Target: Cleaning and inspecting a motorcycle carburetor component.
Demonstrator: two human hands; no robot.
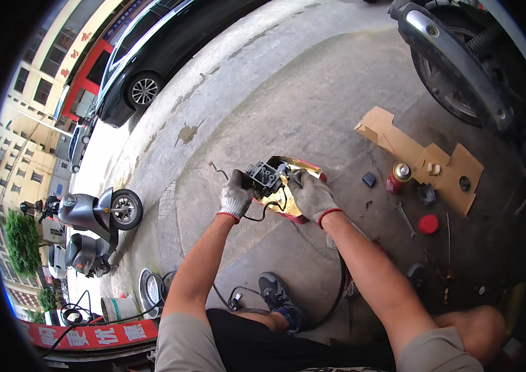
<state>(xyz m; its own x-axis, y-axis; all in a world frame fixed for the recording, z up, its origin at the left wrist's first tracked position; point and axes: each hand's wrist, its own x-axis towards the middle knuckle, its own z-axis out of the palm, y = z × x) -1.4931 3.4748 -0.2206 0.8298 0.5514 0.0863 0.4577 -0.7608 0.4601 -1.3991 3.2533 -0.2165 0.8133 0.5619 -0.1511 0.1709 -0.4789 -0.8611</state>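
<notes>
Above a cut-open tin tray with a gold inside and a red rim (300,218), I hold a carburetor (265,176) of dark grey metal. Its open, squarish face is turned up, and a thin black hose (255,219) hangs below it. My left hand (236,195), in a white knit work glove with dark, dirty fingers, is closed round its left side. My right hand (307,193), gloved the same way, has its fingers closed at the right end of the carburetor. Whether a smaller piece is between those fingers is hidden.
To the right lie a red spray can (398,177), flattened cardboard (427,155) with small parts, a wrench (406,220) and a red cap (428,224). A motorcycle (461,68) stands far right. A scooter (89,211) and black car (151,62) stand left. Cables (238,301) run near my shoe (276,291).
</notes>
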